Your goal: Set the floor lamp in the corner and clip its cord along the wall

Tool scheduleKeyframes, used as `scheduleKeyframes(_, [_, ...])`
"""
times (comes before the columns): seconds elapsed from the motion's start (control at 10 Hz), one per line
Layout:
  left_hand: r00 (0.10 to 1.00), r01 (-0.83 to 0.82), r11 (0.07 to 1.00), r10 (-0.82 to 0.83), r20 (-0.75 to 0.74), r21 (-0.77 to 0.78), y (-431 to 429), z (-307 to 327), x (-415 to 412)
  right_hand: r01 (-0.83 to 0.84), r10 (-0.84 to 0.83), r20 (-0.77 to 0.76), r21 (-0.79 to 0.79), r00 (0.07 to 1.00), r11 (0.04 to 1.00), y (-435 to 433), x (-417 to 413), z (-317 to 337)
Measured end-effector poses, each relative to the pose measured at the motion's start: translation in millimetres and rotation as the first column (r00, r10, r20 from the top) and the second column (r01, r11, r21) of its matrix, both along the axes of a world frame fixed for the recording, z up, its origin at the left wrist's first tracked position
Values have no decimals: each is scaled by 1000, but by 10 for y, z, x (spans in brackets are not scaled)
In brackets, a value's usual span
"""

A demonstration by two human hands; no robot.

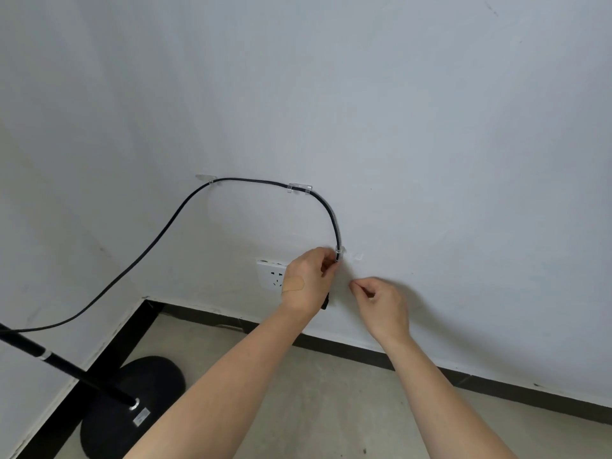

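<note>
The black floor lamp stands in the corner at lower left, its round base point(132, 402) on the floor and its pole point(66, 367) leaning out of frame. Its black cord point(159, 233) rises to the white wall and runs through a clear clip point(206, 177), a second clear clip point(299, 187), then curves down to a third clip point(340, 250). My left hand point(309, 279), with a plaster on its back, pinches the cord just below that third clip. My right hand point(384, 303) hovers lower right of it, fingertips pinched together; nothing visible in them.
A white wall socket point(270, 274) sits partly behind my left hand. Another small clear piece point(356, 257) is stuck on the wall right of the third clip. A black skirting board point(463, 379) runs along the wall above a grey floor point(331, 409).
</note>
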State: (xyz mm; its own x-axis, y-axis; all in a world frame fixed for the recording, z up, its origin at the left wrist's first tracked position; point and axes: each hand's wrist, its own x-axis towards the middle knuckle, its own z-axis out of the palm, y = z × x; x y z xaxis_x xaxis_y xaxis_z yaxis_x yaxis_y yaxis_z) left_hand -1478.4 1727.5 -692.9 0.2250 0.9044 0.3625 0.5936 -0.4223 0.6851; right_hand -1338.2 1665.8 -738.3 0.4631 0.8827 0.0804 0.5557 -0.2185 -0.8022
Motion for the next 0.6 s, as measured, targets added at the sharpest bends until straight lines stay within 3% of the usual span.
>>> scheduleKeyframes(0.2, [997, 24, 974, -7, -75, 226, 47, -24, -51, -21, 21, 8, -6, 1000, 1000, 13, 43, -18])
scheduleKeyframes(0.4, [942, 249, 862, -109, -317, 442, 166, 44, -136, -38, 38, 11, -6, 999, 999, 11, 90, -42])
scheduleKeyframes(0.5, [897, 337, 823, -134, -421, 457, 187, 94, -209, -51, 51, 25, -21, 998, 999, 1, 90, -36])
scheduleKeyframes(0.6, [894, 280, 846, -58, -444, 454, 115, -42, -390, -66, 68, 50, -37, 996, 997, -6, 105, -17])
